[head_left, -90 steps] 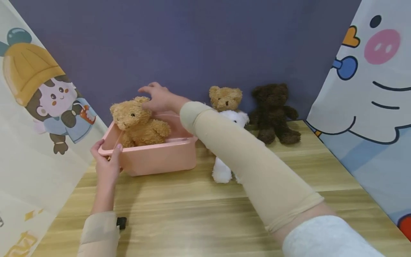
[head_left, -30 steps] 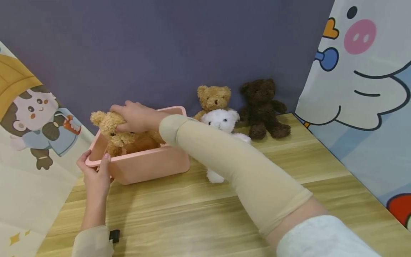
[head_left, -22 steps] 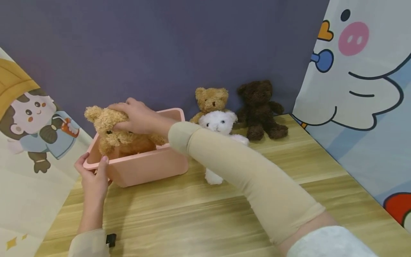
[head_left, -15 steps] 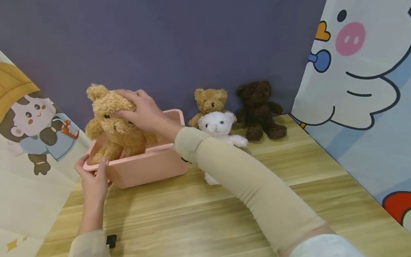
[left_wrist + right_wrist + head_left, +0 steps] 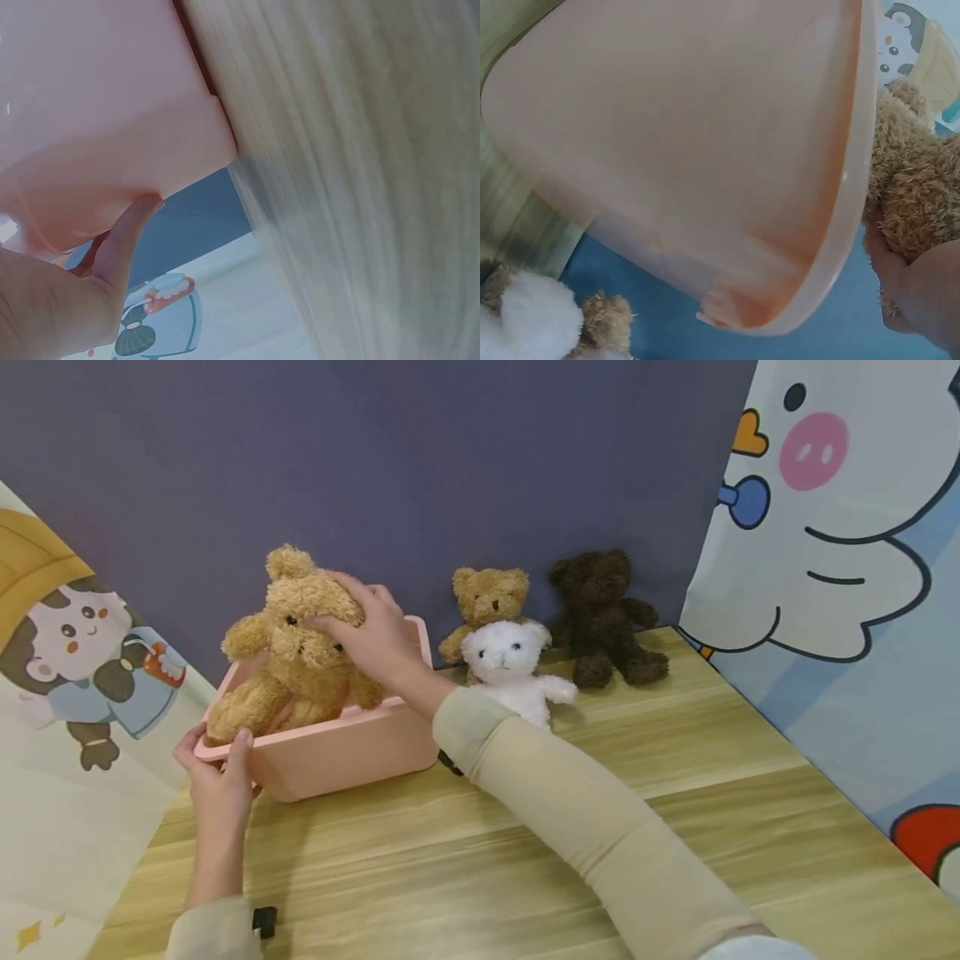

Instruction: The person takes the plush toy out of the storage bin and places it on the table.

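My right hand (image 5: 378,631) grips a light brown teddy bear (image 5: 303,610) by the side of its head, thumb across its face near one eye. The bear is partly raised out of a pink plastic bin (image 5: 341,756), its lower body still inside the rim. With its fingers and thumb, my left hand (image 5: 221,777) holds the bin's near left corner. In the left wrist view that thumb (image 5: 135,225) presses on the bin's outer wall. The right wrist view shows the bear's fur (image 5: 922,195) beyond the bin's rim, with my fingers around it.
Right of the bin, a white teddy bear (image 5: 506,664) sits in front of another light brown bear (image 5: 491,597). A dark brown bear (image 5: 603,618) leans on the dark wall (image 5: 450,460). All stand on a wood-grain table (image 5: 420,877) between printed side panels.
My right hand has closed on the bear's head and drawn it up, then to the right. My left hand stays on the bin's corner. The head view has shifted slightly.
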